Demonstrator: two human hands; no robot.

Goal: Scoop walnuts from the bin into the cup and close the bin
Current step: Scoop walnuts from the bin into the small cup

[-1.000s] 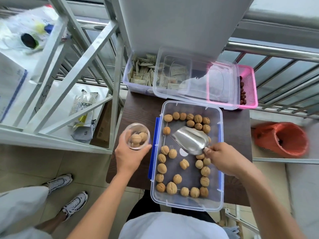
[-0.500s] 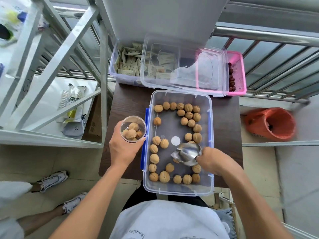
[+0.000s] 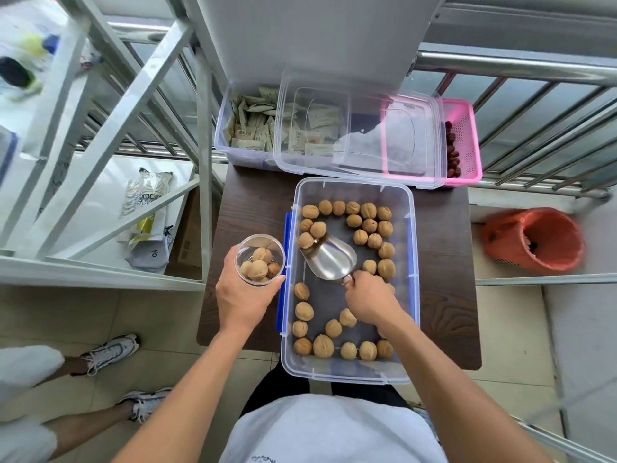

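A small dark wooden table (image 3: pixel 440 262) stands on beige floor tiles (image 3: pixel 160 312). Metal railings (image 3: pixel 534 65) run behind it, in daylight.

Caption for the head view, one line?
Right hand holds scoop among walnuts in open bin; left hand grips part-filled cup.

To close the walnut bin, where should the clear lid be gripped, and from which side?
Likely the near long rim of the clear lid, from the person's side: it lies flat across the sachet bin and pink basket, that rim free, facing the walnut bin.
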